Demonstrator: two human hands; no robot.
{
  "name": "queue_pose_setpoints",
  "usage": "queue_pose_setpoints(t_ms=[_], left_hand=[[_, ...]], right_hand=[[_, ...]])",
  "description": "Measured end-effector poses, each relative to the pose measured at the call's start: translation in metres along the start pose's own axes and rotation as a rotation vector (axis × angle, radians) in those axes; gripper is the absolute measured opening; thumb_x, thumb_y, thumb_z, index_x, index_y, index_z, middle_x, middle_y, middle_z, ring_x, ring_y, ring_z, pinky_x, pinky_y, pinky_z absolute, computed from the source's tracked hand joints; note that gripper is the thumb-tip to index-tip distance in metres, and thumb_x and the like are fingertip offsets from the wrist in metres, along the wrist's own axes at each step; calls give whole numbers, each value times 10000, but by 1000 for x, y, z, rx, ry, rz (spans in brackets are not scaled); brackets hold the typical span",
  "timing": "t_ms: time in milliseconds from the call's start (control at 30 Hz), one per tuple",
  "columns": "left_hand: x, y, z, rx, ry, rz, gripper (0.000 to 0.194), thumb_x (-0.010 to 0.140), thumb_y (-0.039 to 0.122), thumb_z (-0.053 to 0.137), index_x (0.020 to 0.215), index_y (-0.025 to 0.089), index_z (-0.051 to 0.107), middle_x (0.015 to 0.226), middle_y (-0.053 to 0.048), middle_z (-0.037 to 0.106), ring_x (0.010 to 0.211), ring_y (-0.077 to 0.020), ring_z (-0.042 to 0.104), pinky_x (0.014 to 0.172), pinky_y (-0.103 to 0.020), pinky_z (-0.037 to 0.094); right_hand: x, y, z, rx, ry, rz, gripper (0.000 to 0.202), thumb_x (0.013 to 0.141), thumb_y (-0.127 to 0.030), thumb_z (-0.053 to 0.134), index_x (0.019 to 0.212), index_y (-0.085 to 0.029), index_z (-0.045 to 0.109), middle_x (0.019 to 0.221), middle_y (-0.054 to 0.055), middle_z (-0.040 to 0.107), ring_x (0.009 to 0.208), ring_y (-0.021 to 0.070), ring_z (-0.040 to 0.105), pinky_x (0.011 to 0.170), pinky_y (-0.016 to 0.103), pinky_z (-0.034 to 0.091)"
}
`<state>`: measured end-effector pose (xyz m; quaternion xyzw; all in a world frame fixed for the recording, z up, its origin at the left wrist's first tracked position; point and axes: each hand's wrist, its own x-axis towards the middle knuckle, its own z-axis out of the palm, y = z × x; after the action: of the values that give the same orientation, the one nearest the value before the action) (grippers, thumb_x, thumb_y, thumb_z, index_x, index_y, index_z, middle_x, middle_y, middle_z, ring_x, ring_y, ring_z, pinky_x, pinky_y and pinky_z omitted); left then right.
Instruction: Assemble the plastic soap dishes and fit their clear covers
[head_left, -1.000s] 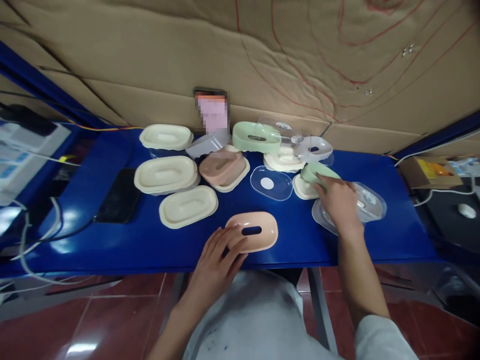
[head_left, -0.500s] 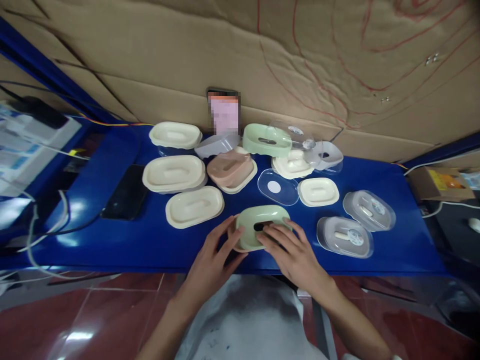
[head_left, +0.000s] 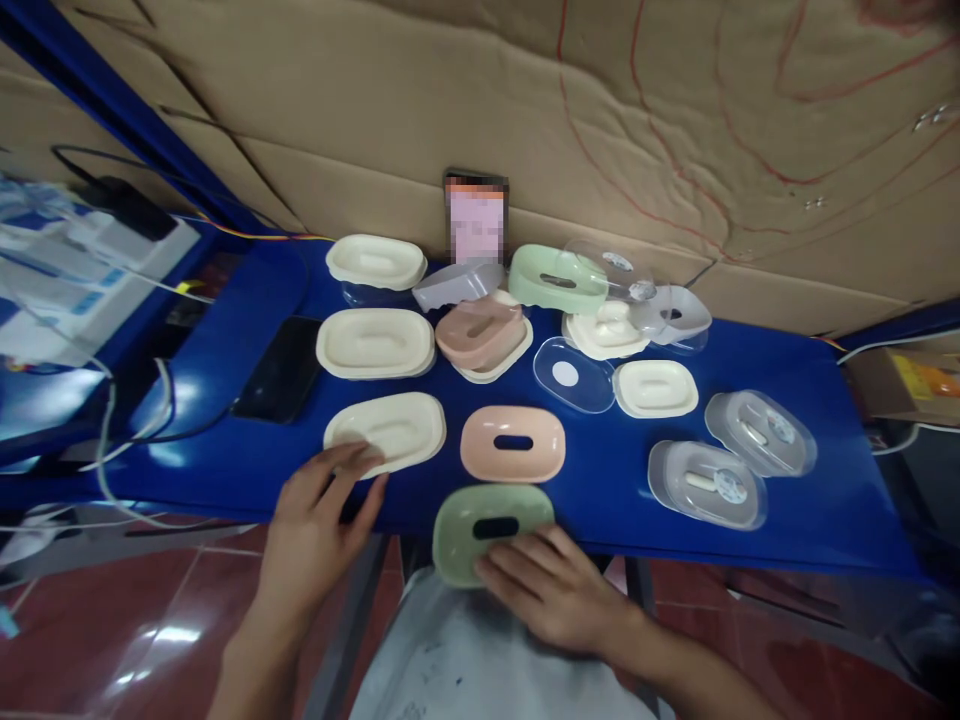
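My right hand (head_left: 551, 590) grips a green oval dish (head_left: 450, 540) with a slot in its middle, held at the table's front edge over my lap. My left hand (head_left: 319, 505) has its fingers on top of a cream oval tray (head_left: 405, 425) and its thumb at the near edge. This tray has a raised bar along its middle. Between the two, a peach oval dish (head_left: 472, 445) with a similar slot lies flat on the blue table (head_left: 600, 490).
Behind stand more cream trays (head_left: 375, 342), a brown dish (head_left: 469, 335), a grey dish (head_left: 457, 285) and another green dish (head_left: 525, 290). A clear lid (head_left: 592, 385) lies mid-table. Two clear-lidded boxes (head_left: 697, 490) sit right. A black phone (head_left: 277, 370) and cables lie left.
My right hand has brought the green dish toward me, uncovering the peach dish beneath it. My left hand has let go of them and moved left to the cream tray, which has shifted nearer.
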<state>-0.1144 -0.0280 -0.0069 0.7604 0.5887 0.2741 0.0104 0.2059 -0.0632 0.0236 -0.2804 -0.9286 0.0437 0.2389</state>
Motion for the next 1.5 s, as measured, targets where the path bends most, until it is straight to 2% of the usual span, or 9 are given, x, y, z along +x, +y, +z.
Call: queue_pose_setpoints(t_ms=[167, 333, 400, 567, 1033, 1233, 1333, 1400, 1500], left_hand=[[-18, 15, -9, -121, -94, 101, 264, 1008, 179, 675, 1262, 242, 647, 1294, -106, 672, 1184, -295, 677, 1028, -495, 571], [-16, 47, 12, -283, 22, 32, 485, 954, 178, 757, 1397, 237, 570, 1572, -179, 448, 1287, -294, 637, 1006, -448, 626], [-14, 51, 18, -305, -7, 50, 582, 956, 160, 744, 1486, 237, 516, 1636, -207, 385, 1336, -317, 614, 1020, -465, 625], [-8, 47, 12, -228, -143, 173, 624, 977, 172, 731, 1549, 272, 503, 1641, -199, 439, 1437, -381, 547, 1116, -561, 557], [-9, 46, 12, -297, -159, 127, 555, 1013, 271, 700, 1536, 289, 516, 1639, -160, 466, 1463, -368, 558, 1149, -551, 571], [-11, 48, 14, -246, -161, 209, 606, 969, 248, 765, 1526, 250, 528, 1688, -187, 394, 1515, -395, 485, 1180, -573, 530], [-12, 49, 13, -236, -185, 241, 614, 985, 190, 732, 1550, 243, 500, 1655, -181, 447, 1505, -373, 494, 1183, -567, 525], [-11, 50, 12, -273, -196, 223, 613, 991, 182, 717, 1556, 250, 491, 1656, -176, 443, 1500, -367, 499, 1180, -568, 527], [-8, 54, 10, -341, -197, 182, 608, 993, 206, 713, 1555, 276, 493, 1675, -169, 410, 1501, -373, 497, 1181, -585, 525]], right_hand=[[11, 19, -6, 27, 80, 258, 277, 1063, -180, 631, 1331, -183, 704, 1198, 67, 807, 1041, 198, 699, 953, 365, 508], [24, 18, 7, 19, -46, 173, 334, 1083, -132, 549, 1376, -220, 682, 1378, 43, 752, 1338, 190, 620, 1196, 410, 419], [29, 18, 15, 7, -109, 122, 350, 1086, -128, 530, 1397, -211, 669, 1445, 43, 714, 1443, 182, 546, 1261, 412, 374], [39, 23, 23, -16, -172, 67, 335, 1116, -180, 502, 1417, -212, 647, 1508, 26, 668, 1472, 166, 510, 1276, 403, 391], [33, 25, 20, -66, -107, 21, 353, 1088, -160, 562, 1423, -200, 664, 1483, 46, 691, 1421, 190, 570, 1210, 396, 491], [22, 24, 24, -33, -168, 17, 409, 1091, -181, 579, 1498, -208, 600, 1564, 28, 626, 1522, 188, 487, 1315, 450, 396], [17, 31, 19, 5, -152, -19, 404, 1095, -164, 551, 1493, -209, 603, 1570, 12, 621, 1538, 172, 473, 1341, 432, 357], [17, 46, 12, 17, -77, 46, 390, 1105, -196, 529, 1485, -222, 611, 1539, 22, 648, 1533, 180, 485, 1340, 462, 355], [20, 82, -2, -87, 26, 390, 417, 1107, -237, 512, 1515, -236, 597, 1494, 84, 678, 1523, 256, 504, 1308, 583, 356]])
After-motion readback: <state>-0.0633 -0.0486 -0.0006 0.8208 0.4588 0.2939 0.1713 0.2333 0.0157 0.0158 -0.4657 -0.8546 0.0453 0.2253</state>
